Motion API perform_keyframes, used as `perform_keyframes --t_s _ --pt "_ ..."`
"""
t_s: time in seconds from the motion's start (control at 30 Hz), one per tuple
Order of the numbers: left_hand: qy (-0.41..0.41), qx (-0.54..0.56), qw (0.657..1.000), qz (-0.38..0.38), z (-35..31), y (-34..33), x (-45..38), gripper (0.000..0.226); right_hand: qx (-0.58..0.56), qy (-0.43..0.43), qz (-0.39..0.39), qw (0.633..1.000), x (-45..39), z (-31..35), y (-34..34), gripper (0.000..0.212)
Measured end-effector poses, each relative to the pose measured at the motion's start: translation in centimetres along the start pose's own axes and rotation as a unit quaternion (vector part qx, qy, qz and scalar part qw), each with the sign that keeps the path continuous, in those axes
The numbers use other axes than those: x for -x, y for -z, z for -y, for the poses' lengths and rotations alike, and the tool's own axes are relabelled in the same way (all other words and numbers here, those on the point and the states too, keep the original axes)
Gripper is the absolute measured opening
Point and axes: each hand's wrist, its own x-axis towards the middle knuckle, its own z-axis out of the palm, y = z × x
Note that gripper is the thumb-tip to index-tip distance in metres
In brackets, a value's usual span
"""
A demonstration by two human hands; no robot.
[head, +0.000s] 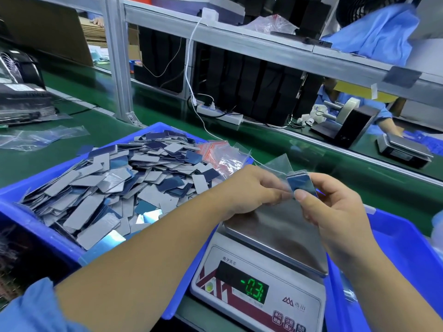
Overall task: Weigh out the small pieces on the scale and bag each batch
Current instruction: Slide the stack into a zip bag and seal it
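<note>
Careful: my right hand pinches the stack, left hand pinches the bag; pieces could spill missing its mouth.

Green bench — blue bin, scale

head | looks forward-down | close over scale
</note>
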Motion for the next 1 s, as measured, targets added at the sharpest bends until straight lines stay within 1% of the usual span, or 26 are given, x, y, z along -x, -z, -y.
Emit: perform_keyframes --t_s 0.03,0.1,0.17,0.23,0.3,0.37,0.43,0.5,0.53,0.63,0.67,0.7,0.77,0.83,0.9,0.97,1.0 --pt "0.011 -0.017 1.000 -0.014 0.0 0.1 -0.1 0.016 0.012 -0.003 -0.010 1.000 -0.1 -0.1 0.1 0.030" --pt "0.026 -0.031 0.998 -0.049 0.1 0.3 -0.2 0.026 0.045 -0.002 -0.019 0.999 -0.2 -0.2 0.5 0.029" --pt "0.039 -0.002 0.995 -0.091 0.0 0.6 -0.3 0.038 0.080 -0.004 -0.013 0.997 -0.2 -0.2 0.7 0.027" --pt "0.051 0.029 0.990 -0.126 -0.1 0.9 -0.3 0.043 0.129 -0.019 -0.006 0.991 -0.3 -0.4 0.9 0.027" --pt "0.050 0.058 0.987 -0.143 -0.3 1.1 -0.3 0.043 0.243 -0.036 -0.002 0.969 -0.4 -0.7 0.9 0.026" --pt "0.038 0.071 0.989 -0.128 -0.4 1.0 -0.3 0.037 0.364 -0.039 0.041 0.930 -0.4 -0.9 0.6 0.027" --pt "0.037 0.073 0.991 -0.103 -0.4 0.8 -0.1 0.031 0.411 -0.051 0.088 0.906 -0.2 -0.9 0.2 0.032" --pt "0.050 0.092 0.990 -0.093 -0.3 0.7 -0.1 0.037 0.418 -0.058 0.099 0.901 -0.2 -1.0 0.2 0.035" --pt "0.052 0.101 0.990 -0.090 -0.3 0.7 -0.1 0.035 0.419 -0.057 0.100 0.901 -0.2 -1.0 0.3 0.035" --pt "0.045 0.119 0.989 -0.081 -0.4 0.7 0.0 0.016 0.428 -0.058 0.102 0.896 -0.3 -1.2 0.5 0.024" --pt "0.041 0.119 0.989 -0.077 -0.4 0.7 0.0 0.013 0.433 -0.057 0.102 0.894 -0.4 -1.3 0.6 0.023" --pt "0.038 0.114 0.990 -0.072 -0.3 0.7 -0.1 0.014 0.437 -0.057 0.102 0.892 -0.4 -1.3 0.7 0.024" --pt "0.037 0.097 0.992 -0.073 -0.2 0.7 -0.2 0.025 0.443 -0.057 0.103 0.889 -0.4 -1.3 0.7 0.025" --pt "0.042 0.085 0.991 -0.091 -0.1 0.7 -0.4 0.035 0.442 -0.055 0.102 0.889 -0.4 -1.2 0.6 0.022" --pt "0.048 0.093 0.987 -0.118 0.1 0.8 -0.5 0.040 0.417 -0.051 0.091 0.903 -0.4 -1.1 0.6 0.019" --pt "0.045 0.131 0.982 -0.130 0.1 1.0 -0.6 0.038 0.361 -0.051 0.058 0.929 -0.3 -1.0 0.7 0.018" --pt "0.043 0.154 0.979 -0.123 0.0 1.1 -0.6 0.037 0.323 -0.050 0.039 0.944 -0.3 -0.9 0.7 0.017"
